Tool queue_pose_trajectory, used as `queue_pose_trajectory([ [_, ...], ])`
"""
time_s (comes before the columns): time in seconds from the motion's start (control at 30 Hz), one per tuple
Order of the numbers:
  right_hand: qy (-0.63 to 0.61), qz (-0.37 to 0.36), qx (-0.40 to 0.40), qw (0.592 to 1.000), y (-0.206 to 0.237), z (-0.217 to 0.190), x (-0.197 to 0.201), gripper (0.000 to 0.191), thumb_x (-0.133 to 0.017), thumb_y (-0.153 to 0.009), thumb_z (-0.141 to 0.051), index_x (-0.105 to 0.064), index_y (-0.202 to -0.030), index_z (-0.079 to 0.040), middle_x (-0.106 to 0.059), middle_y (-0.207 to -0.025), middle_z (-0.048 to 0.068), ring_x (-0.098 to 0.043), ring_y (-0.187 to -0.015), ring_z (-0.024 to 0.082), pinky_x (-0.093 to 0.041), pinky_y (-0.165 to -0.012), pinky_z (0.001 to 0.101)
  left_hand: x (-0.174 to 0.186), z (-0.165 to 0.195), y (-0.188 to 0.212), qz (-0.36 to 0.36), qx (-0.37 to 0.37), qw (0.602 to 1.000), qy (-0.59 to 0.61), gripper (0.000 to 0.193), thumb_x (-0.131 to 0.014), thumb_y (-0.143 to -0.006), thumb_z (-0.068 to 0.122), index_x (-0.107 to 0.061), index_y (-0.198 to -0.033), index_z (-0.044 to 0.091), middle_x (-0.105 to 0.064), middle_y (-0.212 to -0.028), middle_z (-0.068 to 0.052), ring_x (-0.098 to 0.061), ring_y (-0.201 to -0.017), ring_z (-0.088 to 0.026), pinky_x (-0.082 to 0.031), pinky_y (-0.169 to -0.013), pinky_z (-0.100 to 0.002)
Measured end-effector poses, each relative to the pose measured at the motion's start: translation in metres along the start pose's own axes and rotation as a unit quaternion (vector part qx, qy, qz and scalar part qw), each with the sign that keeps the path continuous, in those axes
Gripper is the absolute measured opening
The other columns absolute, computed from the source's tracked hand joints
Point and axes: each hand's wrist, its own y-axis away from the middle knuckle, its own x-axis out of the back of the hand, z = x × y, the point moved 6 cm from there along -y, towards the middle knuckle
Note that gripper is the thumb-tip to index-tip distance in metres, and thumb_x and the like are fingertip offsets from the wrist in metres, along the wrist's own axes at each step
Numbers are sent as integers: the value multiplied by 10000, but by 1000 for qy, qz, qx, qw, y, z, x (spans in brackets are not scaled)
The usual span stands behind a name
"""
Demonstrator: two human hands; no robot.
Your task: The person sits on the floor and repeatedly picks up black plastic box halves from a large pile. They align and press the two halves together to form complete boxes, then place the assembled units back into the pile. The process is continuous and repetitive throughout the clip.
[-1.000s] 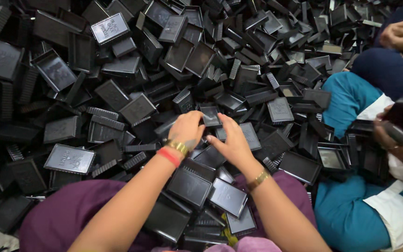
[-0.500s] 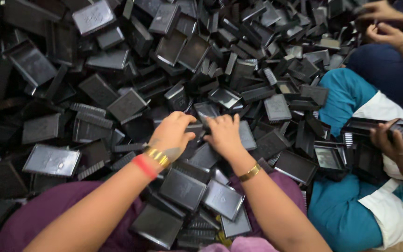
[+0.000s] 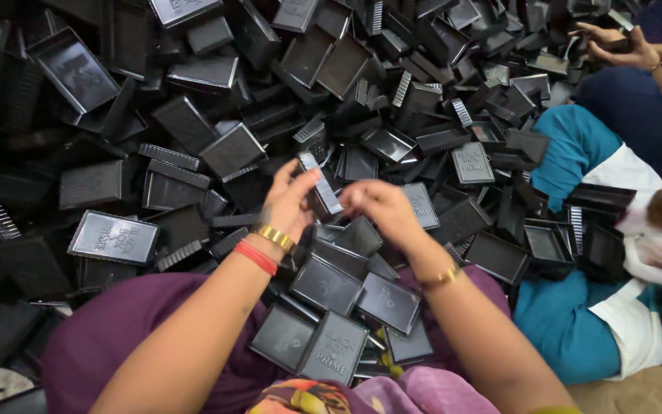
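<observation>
My left hand (image 3: 289, 203) and my right hand (image 3: 381, 208) are raised together over a big heap of black plastic trays and lids (image 3: 270, 92). Between the fingers of both hands stands a small black tray (image 3: 321, 186), held on edge with its ribbed side showing. My left wrist wears a gold bangle and a red bangle (image 3: 258, 257); my right wrist has a thin gold bracelet (image 3: 440, 279). Several flat black lids (image 3: 339, 345) lie on my purple-clad lap just below the hands.
Black trays cover the whole floor ahead and to the left. On the right sits another person in teal trousers (image 3: 576, 322) with trays stacked on the lap (image 3: 568, 238). Further back right, another person's hands (image 3: 622, 47) handle a piece.
My hands have lifted off the heap and come closer to me, bringing up a black tray that both now hold on edge. The camera view has shifted slightly.
</observation>
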Motion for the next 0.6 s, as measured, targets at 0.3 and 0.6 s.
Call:
queue_pose_trajectory([
  [0.3, 681, 142, -43, 718, -101, -5, -21, 469, -793, -763, -407, -734, -972, 9, -696, -1019, 182, -678, -961, 380, -562, -785, 499, 31, 16, -34, 19, -33, 984, 171, 448, -644, -819, 172, -574, -1259, 218, -665, -1019, -18, -703, -917, -248, -595, -736, -522],
  [0.6, 665, 147, -80, 728, -74, -10, 10, 859, -709, -781, -201, -357, -1538, 2, -678, -1044, 225, -700, -882, 384, -580, -760, 476, 33, -13, -34, 115, 23, 992, 48, 458, -705, -877, 470, -579, -1222, 196, -608, -898, -49, -654, -707, -236, -547, -562, -412],
])
